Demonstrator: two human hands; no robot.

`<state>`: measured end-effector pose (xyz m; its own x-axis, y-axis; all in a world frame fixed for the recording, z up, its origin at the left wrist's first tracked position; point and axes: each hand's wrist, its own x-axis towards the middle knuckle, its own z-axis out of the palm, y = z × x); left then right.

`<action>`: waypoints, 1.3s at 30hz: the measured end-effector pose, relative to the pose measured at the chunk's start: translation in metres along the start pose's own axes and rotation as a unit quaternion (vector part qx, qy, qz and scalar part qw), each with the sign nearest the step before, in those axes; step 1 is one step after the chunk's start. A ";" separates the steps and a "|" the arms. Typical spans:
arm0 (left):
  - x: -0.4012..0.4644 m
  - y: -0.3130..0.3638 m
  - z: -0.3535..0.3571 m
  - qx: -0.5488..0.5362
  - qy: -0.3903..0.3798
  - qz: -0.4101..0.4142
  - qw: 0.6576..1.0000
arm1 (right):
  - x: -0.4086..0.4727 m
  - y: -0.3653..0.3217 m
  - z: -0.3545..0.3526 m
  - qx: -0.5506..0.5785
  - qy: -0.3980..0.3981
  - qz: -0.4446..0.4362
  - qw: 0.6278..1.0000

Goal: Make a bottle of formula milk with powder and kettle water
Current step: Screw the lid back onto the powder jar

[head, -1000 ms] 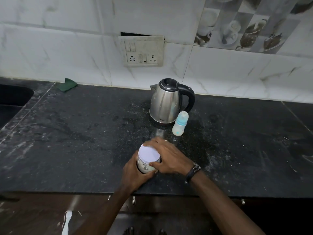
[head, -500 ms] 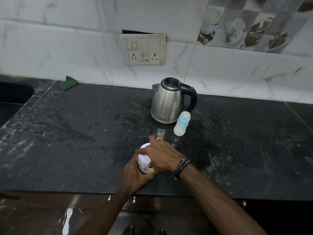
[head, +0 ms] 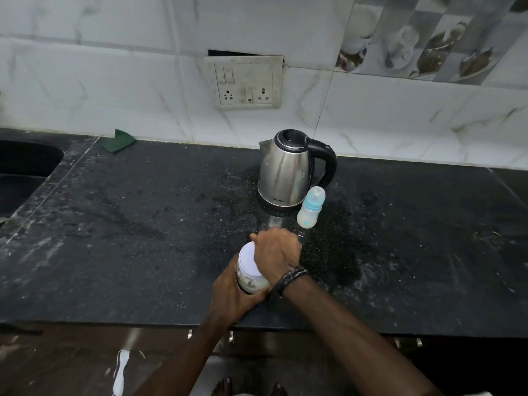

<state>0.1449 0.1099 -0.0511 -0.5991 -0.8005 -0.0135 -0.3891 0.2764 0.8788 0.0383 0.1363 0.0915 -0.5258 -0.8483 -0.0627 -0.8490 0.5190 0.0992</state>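
Observation:
A clear powder jar (head: 251, 282) with a white lid (head: 248, 261) stands near the front edge of the black counter (head: 143, 238). My left hand (head: 231, 295) wraps around the jar's body from the near side. My right hand (head: 275, 252) lies over the lid's right half and grips it. Behind them a steel kettle (head: 285, 170) with a black handle stands upright. A capped baby bottle (head: 311, 207) with blue markings leans beside the kettle's base on the right.
A dark sink (head: 25, 167) opens at the far left. A green cloth (head: 120, 140) lies against the tiled wall. A switch and socket plate (head: 245, 82) sits on the wall above the kettle. White powder specks dust the counter around the jar.
My right hand has turned on the lid, its wrist swinging toward me and its fingers moving to the far side. The left hand and jar stay in place.

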 end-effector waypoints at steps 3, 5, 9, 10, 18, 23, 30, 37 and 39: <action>-0.001 -0.005 0.000 -0.005 0.009 0.005 1.000 | -0.002 0.025 -0.001 0.083 -0.069 -0.002 0.994; -0.001 -0.006 -0.001 -0.018 0.008 0.000 1.000 | -0.006 0.032 -0.005 0.145 -0.123 -0.005 0.982; -0.003 -0.005 -0.002 -0.014 0.017 -0.005 1.000 | -0.007 0.037 -0.010 0.129 -0.052 -0.068 0.988; -0.002 -0.005 -0.001 -0.014 0.017 -0.009 1.000 | -0.006 0.038 -0.012 0.129 -0.049 -0.107 0.985; 0.002 -0.011 0.003 0.011 -0.009 -0.029 0.999 | -0.013 0.014 -0.013 -0.018 -0.021 -0.218 0.975; -0.002 -0.006 0.003 0.014 -0.008 -0.024 1.000 | -0.020 -0.001 0.001 0.003 0.049 -0.085 0.995; -0.002 -0.007 0.000 -0.007 -0.018 -0.006 1.000 | -0.006 -0.009 0.012 0.030 0.049 0.015 0.998; 0.000 -0.006 0.000 -0.010 -0.018 0.013 1.000 | 0.011 -0.013 0.009 0.010 -0.010 0.030 0.999; -0.002 -0.003 0.000 -0.025 -0.012 0.014 1.000 | 0.014 -0.014 0.006 0.011 -0.028 0.037 0.999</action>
<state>0.1474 0.1102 -0.0536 -0.6255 -0.7802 0.0007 -0.3368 0.2708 0.9018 0.0427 0.1183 0.0831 -0.5895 -0.8000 -0.1113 -0.8077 0.5835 0.0839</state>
